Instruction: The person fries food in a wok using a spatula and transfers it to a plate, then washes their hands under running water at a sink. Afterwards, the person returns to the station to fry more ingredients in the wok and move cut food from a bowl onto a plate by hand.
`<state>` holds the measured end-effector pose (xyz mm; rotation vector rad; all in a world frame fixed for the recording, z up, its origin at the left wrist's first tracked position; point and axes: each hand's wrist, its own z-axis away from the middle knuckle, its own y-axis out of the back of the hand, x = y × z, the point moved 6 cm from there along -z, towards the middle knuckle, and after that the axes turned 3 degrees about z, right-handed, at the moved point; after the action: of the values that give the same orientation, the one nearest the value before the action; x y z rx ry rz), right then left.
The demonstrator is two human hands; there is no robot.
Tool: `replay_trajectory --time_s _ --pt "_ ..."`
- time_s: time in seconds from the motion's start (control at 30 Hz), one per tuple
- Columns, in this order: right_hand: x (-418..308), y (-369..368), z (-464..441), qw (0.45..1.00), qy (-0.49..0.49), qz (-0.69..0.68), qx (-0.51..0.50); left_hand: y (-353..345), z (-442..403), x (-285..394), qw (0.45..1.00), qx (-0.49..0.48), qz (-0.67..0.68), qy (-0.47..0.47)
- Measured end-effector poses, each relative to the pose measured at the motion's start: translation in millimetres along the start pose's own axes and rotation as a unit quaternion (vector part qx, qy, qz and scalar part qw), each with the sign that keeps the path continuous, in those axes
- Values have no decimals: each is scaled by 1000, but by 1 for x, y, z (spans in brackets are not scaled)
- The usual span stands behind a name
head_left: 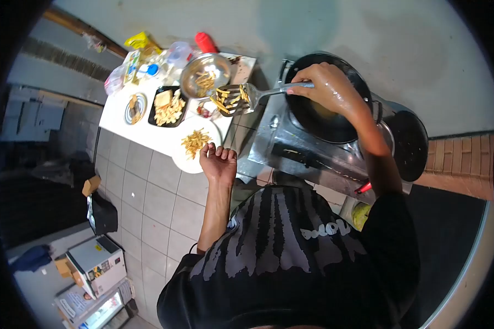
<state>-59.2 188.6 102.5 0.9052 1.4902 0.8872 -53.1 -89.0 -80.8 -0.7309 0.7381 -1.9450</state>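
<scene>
Several fries [221, 99] lie on a spatula [252, 97] pointing left from the right hand [330, 90], fingers pinching its handle [274, 90], left hand [220, 165] loosely curled.

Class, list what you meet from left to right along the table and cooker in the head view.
Small round dish, black tray, white plate, slotted spatula blade, large black pot, round black lid or pan.

Right hand [326, 88] above black pan [303, 116], holding spatula [273, 91] with fries [221, 101], left hand [219, 163] by plate [212, 130]
</scene>
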Motion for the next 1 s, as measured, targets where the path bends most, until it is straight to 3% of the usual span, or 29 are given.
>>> replay_trajectory --time_s 0.03,0.13,0.17,0.37,0.43,0.6,0.77,1.0 --pt "-19 -9 -5 999 8 23 24 6 2 16 1000 1 8 -8" --pt "-54 -69 -29 999 -26 0 -29 35 3 68 998 22 32 -46" --pt "-61 -97 -36 1000 4 -6 3 49 1 83 997 29 57 -38" --pt "-88 -271 -58 999 -12 27 -23 98 11 154 991 53 101 -66" --pt "-96 -294 -48 998 -21 42 28 110 14 169 991 69 97 -69" --pt "-113 -327 -25 997 -70 38 23 125 15 192 990 90 99 -47" --pt "-124 -334 -11 995 -35 44 77 116 8 198 994 68 88 -23" --pt "-133 -331 2 996 -33 36 77 101 -3 190 997 34 71 10"
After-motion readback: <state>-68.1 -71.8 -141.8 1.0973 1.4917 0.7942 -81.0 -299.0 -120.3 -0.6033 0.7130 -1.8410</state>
